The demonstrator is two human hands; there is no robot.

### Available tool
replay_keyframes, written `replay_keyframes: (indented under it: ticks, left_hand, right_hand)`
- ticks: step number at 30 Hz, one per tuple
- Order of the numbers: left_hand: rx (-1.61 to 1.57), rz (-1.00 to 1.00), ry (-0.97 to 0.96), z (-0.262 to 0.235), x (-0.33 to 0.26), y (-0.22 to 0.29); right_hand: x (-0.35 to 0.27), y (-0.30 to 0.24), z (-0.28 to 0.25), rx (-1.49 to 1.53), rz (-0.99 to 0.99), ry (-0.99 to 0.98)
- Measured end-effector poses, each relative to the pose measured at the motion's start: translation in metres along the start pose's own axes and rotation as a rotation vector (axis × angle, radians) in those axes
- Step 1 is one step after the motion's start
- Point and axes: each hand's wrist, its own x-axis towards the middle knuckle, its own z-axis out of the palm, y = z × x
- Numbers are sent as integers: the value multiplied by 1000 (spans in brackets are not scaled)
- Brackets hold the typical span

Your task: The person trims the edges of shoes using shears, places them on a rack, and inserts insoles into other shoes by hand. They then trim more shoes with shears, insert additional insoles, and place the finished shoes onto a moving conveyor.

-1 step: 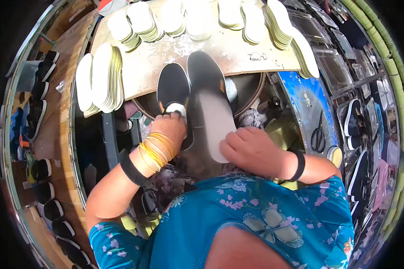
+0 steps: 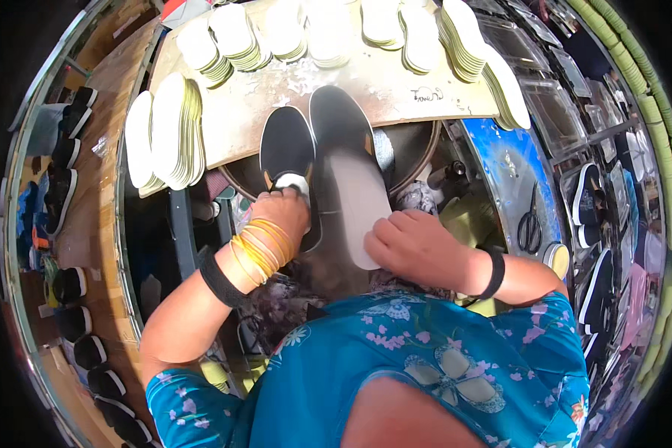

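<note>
Two black slip-on shoes lie side by side in front of me, toes pointing away. My left hand (image 2: 280, 216), with yellow bangles and a black band at the wrist, grips the smaller-looking left shoe (image 2: 285, 145) at its heel opening. A pale grey insole (image 2: 351, 190) lies along the right shoe (image 2: 340, 116), whose black toe shows beyond it. My right hand (image 2: 414, 250), also with a black wristband, holds the near end of that insole with curled fingers. The shoes' heels are hidden under my hands.
A pale worn workboard (image 2: 276, 112) lies beyond the shoes, with stacks of white insoles on its left (image 2: 164, 131) and far edge (image 2: 463, 30). Scissors (image 2: 530, 220) lie on a blue surface to the right. Black shoes line a left shelf (image 2: 67, 149) and the right side (image 2: 590, 194).
</note>
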Motion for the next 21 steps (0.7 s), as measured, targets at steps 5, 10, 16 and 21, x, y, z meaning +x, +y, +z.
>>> replay_keyframes:
  ticks: [5, 10, 16, 21]
  left_hand:
    - [-243, 28, -200, -10, 14, -9]
    - [-160, 35, -149, -18, 21, -12]
    - [113, 124, -189, 3, 35, 5]
    - [-435, 268, -474, -8, 44, -29]
  right_hand:
    - [8, 47, 36, -32, 56, 119]
    - [48, 69, 63, -57, 38, 244]
    - [74, 74, 53, -22, 43, -455]
    - [104, 92, 52, 359, 60, -892]
